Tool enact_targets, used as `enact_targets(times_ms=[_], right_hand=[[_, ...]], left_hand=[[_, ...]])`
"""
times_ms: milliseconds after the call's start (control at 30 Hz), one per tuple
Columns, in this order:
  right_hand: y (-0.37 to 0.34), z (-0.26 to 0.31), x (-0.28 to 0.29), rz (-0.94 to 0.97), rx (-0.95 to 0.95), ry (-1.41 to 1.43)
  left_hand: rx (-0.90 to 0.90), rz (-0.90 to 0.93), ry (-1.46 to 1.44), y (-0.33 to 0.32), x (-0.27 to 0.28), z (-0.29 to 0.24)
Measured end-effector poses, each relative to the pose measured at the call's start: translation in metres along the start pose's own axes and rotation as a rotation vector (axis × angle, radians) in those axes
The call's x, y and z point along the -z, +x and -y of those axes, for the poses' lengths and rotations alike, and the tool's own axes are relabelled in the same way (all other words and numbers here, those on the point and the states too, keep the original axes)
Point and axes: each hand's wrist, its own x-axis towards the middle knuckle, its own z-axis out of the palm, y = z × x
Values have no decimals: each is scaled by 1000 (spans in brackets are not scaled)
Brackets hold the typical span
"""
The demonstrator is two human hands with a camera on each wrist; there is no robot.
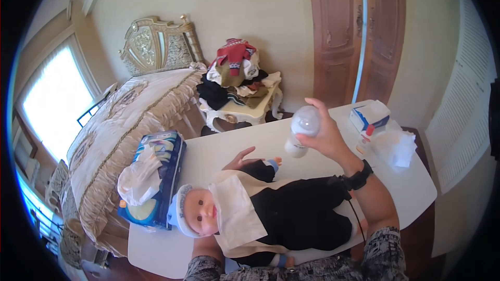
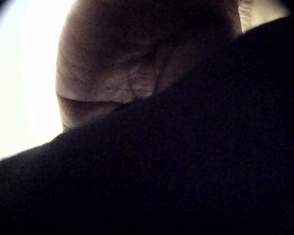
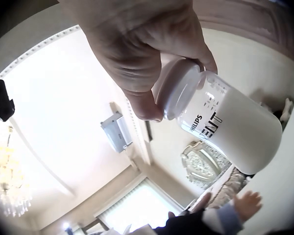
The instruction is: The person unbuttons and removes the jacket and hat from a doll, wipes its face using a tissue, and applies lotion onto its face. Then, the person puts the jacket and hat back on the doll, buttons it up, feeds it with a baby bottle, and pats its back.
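Observation:
My right hand (image 1: 328,134) pinches a baby bottle (image 1: 296,147) by its collar and cap, above the table. White liquid fills much of the bottle (image 3: 250,132) in the right wrist view, where thumb and fingers of the hand (image 3: 137,49) lie on either side of the collar. A doll (image 1: 204,212) in a blue hat and black and cream clothes lies face up, a white cloth (image 1: 242,211) over its chest. Beneath the doll's upper body passes my left arm; the left hand (image 1: 240,160) emerges beside its sleeve, fingers extended. Dark fabric (image 2: 176,161) covers most of the left wrist view.
On the white table (image 1: 219,145), a blue diaper pack (image 1: 174,169) with white cloth on top stands at the left. A tissue box (image 1: 370,116), a red-capped bottle (image 1: 366,136) and a crumpled white sheet (image 1: 396,147) are at the right. Beyond stand a bed and a clothes-laden side table.

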Motion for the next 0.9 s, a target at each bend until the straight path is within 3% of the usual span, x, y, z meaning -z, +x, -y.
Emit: enact_targets(times_ms=[67,167,367,633,733,833,900], right_hand=[[10,11,-22,27,84,62],[22,25,-57,65,211,71],[22,33,-108,241,156,123],[22,19,-104,347,83,119],[24,1,-109,159,52,464],[34,7,-86,-16,147,390],[39,0,-67,-25,110,153]], left_hand=[[-13,-30,6,26,2,-20],[-33,-80,67,-1,16,-22],[-48,-242,363,-58,41,-38],[-41,-400,613,-80,41,-7],[-14,-462,703,-88,36,4],[19,-527,804,-100,29,9],[42,-559,874,-104,24,10]])
